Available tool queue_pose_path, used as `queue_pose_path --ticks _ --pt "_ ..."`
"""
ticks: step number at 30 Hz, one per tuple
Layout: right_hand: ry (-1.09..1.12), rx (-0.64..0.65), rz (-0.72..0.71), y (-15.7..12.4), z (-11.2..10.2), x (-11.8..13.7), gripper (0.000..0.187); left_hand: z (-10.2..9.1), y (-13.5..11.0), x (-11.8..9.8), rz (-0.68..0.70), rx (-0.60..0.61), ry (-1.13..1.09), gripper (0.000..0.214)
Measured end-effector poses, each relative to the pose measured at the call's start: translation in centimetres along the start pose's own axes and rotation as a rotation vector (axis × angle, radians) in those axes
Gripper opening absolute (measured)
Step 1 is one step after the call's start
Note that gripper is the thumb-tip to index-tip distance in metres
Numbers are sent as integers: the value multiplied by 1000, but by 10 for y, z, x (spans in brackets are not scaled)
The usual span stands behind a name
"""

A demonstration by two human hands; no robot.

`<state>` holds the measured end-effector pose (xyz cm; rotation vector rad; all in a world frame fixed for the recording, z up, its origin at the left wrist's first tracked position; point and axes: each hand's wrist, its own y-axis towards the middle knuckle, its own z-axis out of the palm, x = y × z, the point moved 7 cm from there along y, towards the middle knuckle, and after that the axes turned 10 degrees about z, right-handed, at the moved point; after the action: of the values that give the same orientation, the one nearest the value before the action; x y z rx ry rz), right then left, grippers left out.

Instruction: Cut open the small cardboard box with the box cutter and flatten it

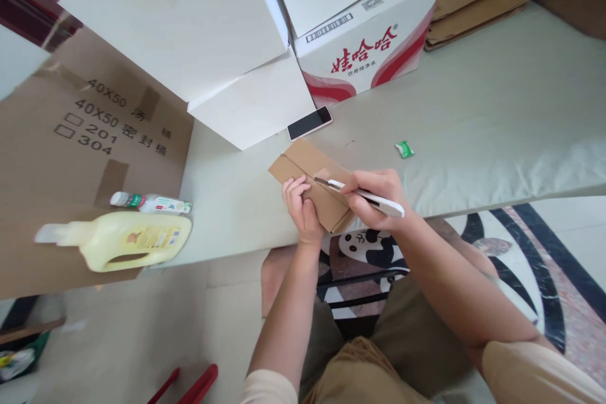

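Note:
A small brown cardboard box (303, 154) lies at the front edge of the covered table. My left hand (303, 209) grips its near left side, fingers bent over the top face. My right hand (377, 197) is closed around a white utility knife (386, 203). The blade is out and points left, at the strip of clear tape along the seam on the box top. Whether the blade has entered the tape, I cannot tell. A phone (310, 124) with a dark screen rests just beyond the box.
White cartons (255, 101) and a red-and-white water carton (369, 57) stand behind. Flattened cardboard (478, 19) is stacked at the back right. A green wrapper (404, 149) lies to the right. At left are a yellow jug (137, 237), a small bottle (151, 203) and a large carton (142, 158).

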<state>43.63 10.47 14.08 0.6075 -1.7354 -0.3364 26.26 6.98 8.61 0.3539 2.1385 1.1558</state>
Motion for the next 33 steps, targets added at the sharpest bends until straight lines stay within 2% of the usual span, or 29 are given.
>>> queue_pose_path --ticks 10,15,18,24,27,33 --pt "-119 14 -13 -4 5 -1 11 1 1 1 -9 -18 0 28" --pt "-141 -71 -51 -6 6 -1 11 2 1 -1 -13 -27 17 27" --pt "-161 -109 -129 -9 8 2 12 2 0 1 -25 -25 34 28" --pt "-184 -59 -259 -12 15 8 18 2 -2 3 -33 -20 31 24" --pt "-184 -49 -255 -11 14 8 21 2 -1 2 -28 -30 30 22" --pt "-164 64 -214 -10 17 7 26 3 -2 2 -27 -11 87 25"
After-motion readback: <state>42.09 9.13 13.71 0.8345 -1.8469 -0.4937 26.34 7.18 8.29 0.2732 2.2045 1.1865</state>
